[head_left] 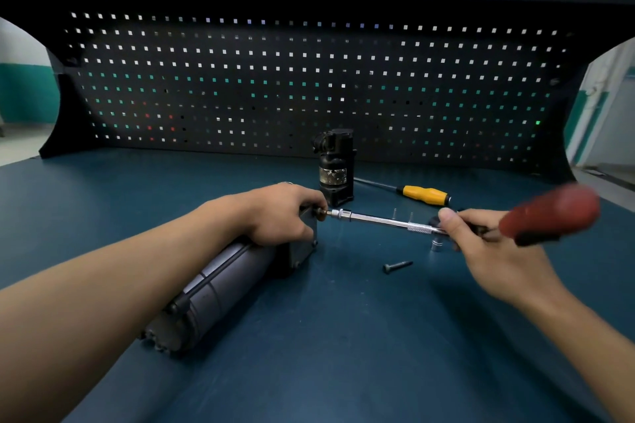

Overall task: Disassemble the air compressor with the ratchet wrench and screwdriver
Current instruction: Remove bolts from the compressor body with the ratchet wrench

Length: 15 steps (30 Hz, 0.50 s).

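The dark grey compressor body (213, 288) lies on its side on the blue-green bench. My left hand (278, 213) grips its boxy end, fingers curled near a brass fitting. The ratchet wrench (385, 221), with a chrome extension bar and a blurred red handle (549, 213), points its socket tip at that fitting. My right hand (481, 240) pinches the wrench near its head. A yellow-handled screwdriver (424, 195) lies behind the wrench.
A detached black compressor part (336, 165) stands upright near the pegboard (309, 86). A loose bolt (397, 266) lies on the bench in front of the wrench, with a small chrome socket (437, 245) and two thin upright pins (402, 215) nearby.
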{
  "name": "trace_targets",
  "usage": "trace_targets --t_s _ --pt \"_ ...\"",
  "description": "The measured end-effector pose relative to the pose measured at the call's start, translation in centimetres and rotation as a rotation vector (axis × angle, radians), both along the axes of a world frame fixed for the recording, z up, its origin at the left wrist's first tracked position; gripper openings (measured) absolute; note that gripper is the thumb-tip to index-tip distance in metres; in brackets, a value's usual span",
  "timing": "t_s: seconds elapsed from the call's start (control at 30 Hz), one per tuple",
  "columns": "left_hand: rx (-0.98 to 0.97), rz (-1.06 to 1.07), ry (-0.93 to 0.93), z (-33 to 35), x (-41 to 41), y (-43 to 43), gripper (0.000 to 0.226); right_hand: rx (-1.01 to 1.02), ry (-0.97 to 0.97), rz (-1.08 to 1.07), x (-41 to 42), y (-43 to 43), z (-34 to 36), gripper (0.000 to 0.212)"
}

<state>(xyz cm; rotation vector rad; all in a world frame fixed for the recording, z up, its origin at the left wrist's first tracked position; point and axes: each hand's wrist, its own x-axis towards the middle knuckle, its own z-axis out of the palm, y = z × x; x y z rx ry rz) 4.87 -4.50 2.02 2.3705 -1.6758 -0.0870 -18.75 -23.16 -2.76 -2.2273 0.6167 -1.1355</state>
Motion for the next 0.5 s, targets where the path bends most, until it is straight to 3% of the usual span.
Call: trace_targets --t_s 0.07,0.23,0.5 --pt "0.003 -0.002 -0.004 0.0 0.0 0.0 0.029 0.078 0.001 -0.007 0.2 0.3 0.2 0.048" --pt "0.004 0.001 -0.004 0.0 -0.1 -0.1 0.029 0.376 -0.024 0.054 0.4 1.0 1.1 0.054" --pt "0.012 0.006 -0.004 0.0 0.0 -0.1 0.03 0.682 -0.004 0.065 0.4 1.4 1.7 0.062"
